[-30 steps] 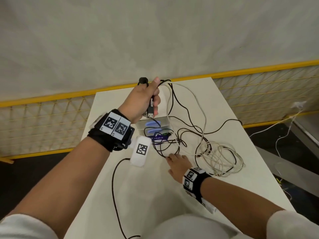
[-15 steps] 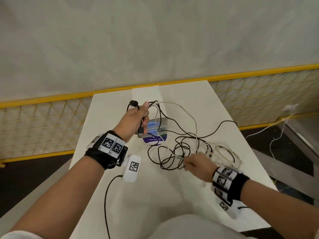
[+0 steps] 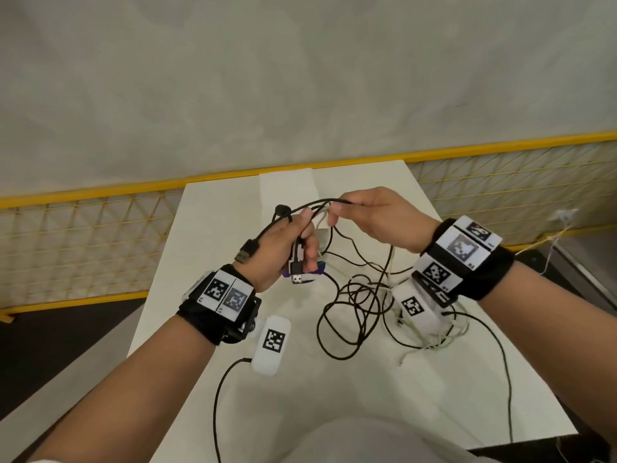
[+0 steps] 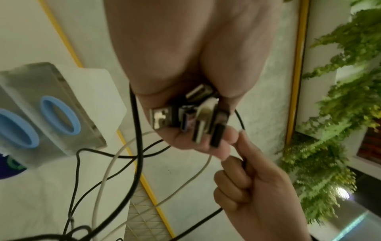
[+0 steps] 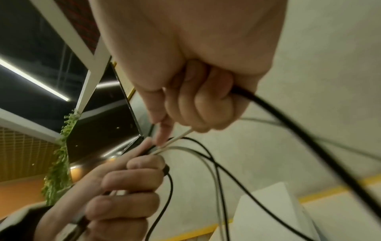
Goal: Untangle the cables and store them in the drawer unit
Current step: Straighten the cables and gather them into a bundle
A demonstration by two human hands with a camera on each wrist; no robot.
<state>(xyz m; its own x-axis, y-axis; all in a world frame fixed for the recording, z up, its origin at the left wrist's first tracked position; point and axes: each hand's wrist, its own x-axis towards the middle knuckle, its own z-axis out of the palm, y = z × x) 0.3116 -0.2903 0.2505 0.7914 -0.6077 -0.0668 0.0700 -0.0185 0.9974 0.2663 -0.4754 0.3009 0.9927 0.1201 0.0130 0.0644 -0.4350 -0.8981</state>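
We see both hands raised above the white counter (image 3: 213, 228). The left hand (image 3: 280, 252) has its grip curled tight round a bundle of USB plugs (image 4: 185, 120), whose metal ends poke out below the fist (the left wrist view shows at least four side by side), with black and white cords running out of the top of the fist. Just beside it, the right hand (image 3: 374, 218) pinches a thin black cable (image 3: 320, 203) between thumb and forefinger, close to the left thumb; its other fingers are curled in, and in the right wrist view a thicker black cord (image 5: 299, 138) leaves that fist. Below the hands, the rest of the cables (image 3: 360, 312) lie in a loose black and white tangle on the counter. The drawer unit (image 4: 47, 107), clear with blue ring pulls, stands on the counter beneath the left hand, mostly hidden in the head view.
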